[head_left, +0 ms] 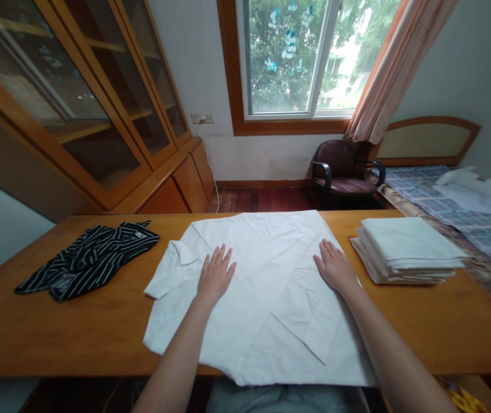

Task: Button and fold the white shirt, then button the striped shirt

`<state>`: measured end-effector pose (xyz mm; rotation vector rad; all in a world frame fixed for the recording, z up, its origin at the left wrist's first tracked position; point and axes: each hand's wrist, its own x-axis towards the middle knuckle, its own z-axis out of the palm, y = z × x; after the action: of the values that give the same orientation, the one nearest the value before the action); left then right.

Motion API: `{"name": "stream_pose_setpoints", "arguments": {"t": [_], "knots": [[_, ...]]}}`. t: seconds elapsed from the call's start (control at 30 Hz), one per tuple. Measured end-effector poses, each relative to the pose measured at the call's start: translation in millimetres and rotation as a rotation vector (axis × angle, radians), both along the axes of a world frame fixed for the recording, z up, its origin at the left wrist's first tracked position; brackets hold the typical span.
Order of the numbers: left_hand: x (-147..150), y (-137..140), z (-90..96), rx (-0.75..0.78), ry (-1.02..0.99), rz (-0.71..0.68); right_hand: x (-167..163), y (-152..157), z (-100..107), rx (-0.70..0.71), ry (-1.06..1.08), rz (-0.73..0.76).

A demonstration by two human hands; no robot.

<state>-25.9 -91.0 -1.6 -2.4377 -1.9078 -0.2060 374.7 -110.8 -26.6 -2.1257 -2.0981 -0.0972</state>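
Observation:
A white long-sleeved garment [258, 275] lies spread over the middle of the wooden table, its lower edge reaching the table's front edge. One sleeve [303, 315] is folded inward across the right half; the other sleeve [170, 269] lies bunched at the left side. My left hand [216, 273] rests flat on the left part of the cloth with its fingers spread. Over on the right part, my right hand [335, 265] lies flat too, fingers stretched out. Neither hand grips the fabric.
On the wooden table [112, 338], a black striped garment [90, 255] lies crumpled at the left, and a stack of folded white cloths [409, 246] stands at the right. Beyond are a glass-door cabinet [142, 155], an office chair [342, 172] and a bed [460, 201].

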Motion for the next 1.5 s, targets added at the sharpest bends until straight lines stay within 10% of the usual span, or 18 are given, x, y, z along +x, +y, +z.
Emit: {"name": "stream_pose_setpoints", "arguments": {"t": [0.23, 0.73, 0.9, 1.13, 1.37, 1.5], "knots": [[-31.3, -5.5, 1.8, 0.008, -0.026, -0.146, -0.6, -1.8, 4.2, 0.015, 0.008, 0.01], [-90.8, 26.8, -1.1, 0.016, 0.131, 0.225, 1.6, -2.3, 3.0, 0.043, 0.039, 0.031], [-85.7, 18.0, 23.5, 0.097, 0.092, 0.244, 2.3, -1.9, 2.1, 0.045, 0.049, 0.028], [-81.1, 25.1, 65.2, -0.162, 0.197, 0.383, 1.5, -2.4, 4.3, 0.053, 0.049, 0.029], [-80.6, 53.9, 32.6, 0.078, 0.094, 0.224, 1.5, -2.6, 4.4, 0.063, 0.051, 0.032], [-87.6, 71.2, 6.3, -0.026, 0.117, 0.325, 2.8, -2.2, 2.9, 0.062, 0.054, 0.036]]}}
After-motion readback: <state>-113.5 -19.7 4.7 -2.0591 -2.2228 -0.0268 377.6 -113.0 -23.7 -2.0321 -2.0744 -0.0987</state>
